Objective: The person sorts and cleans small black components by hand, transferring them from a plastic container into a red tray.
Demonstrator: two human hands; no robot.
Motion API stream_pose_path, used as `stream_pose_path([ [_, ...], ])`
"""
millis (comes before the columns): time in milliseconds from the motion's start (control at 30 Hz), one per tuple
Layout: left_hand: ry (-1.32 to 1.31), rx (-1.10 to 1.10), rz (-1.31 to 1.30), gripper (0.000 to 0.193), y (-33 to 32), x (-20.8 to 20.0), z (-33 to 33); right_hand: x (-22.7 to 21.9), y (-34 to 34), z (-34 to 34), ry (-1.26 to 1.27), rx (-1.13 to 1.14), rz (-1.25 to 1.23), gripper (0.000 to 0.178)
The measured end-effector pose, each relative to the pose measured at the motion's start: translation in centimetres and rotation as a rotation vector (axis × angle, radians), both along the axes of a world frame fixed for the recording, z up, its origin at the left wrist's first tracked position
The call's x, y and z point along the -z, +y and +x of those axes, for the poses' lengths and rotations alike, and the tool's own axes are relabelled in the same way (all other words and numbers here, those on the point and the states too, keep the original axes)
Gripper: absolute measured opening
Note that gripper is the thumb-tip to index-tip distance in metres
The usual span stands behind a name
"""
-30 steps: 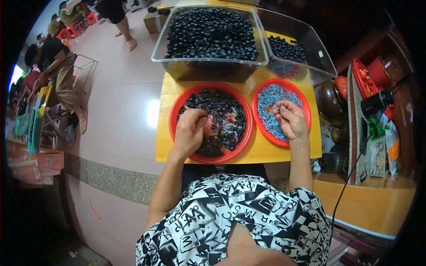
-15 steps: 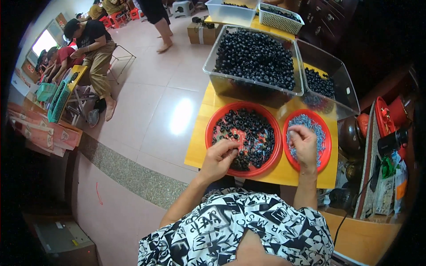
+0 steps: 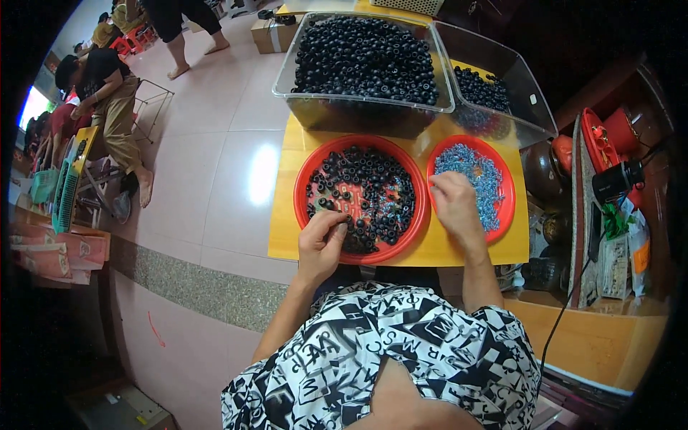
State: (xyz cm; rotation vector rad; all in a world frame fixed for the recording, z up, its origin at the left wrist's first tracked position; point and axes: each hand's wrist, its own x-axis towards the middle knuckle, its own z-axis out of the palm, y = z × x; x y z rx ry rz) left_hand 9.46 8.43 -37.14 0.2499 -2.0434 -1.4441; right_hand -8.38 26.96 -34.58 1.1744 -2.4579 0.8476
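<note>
On the yellow tabletop a round red tray (image 3: pixel 301 179) holds many small black ring-shaped parts (image 3: pixel 383 188). My left hand (image 3: pixel 320 244) is over its near left edge, thumb and forefinger pinched on one small black ring (image 3: pixel 347 220). To the right, a smaller oval red tray (image 3: pixel 507 204) carries a heap of tiny bluish, shiny pieces (image 3: pixel 479 172). My right hand (image 3: pixel 457 208) is at that tray's left rim, its fingertips pressed together and pointing left toward the round tray. Whatever sits between those fingertips is too small to make out.
Behind the trays stands a clear tub (image 3: pixel 287 79) heaped with black parts, beside a second clear tub (image 3: pixel 541 107) holding fewer. A shelf (image 3: pixel 582 236) with jars and bags is at the right. People sit and stand at the far left, near a cardboard box (image 3: pixel 276 37).
My right hand has moved from above the bluish pieces to the left rim of their tray. My left hand stays pinched at the round tray. The whole view has shifted.
</note>
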Motion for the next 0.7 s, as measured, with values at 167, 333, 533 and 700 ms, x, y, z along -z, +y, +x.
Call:
stream_pose_path([
  [167,0.006,-0.001,0.100,0.012,0.0,-0.1,0.0,0.9,-3.9,0.6,-0.038,-0.205,0.045,0.013],
  [333,0.015,0.002,0.102,0.012,-0.2,0.5,0.5,1.5,-5.6,1.1,0.072,-0.249,0.220,0.010],
  [533,0.029,0.030,0.073,0.012,0.1,0.8,0.2,2.0,-6.1,1.6,0.154,-0.275,0.310,0.007],
  [700,0.043,0.006,0.080,0.013,-0.3,0.7,0.2,1.7,-6.1,0.9,0.053,-0.274,0.210,0.005],
])
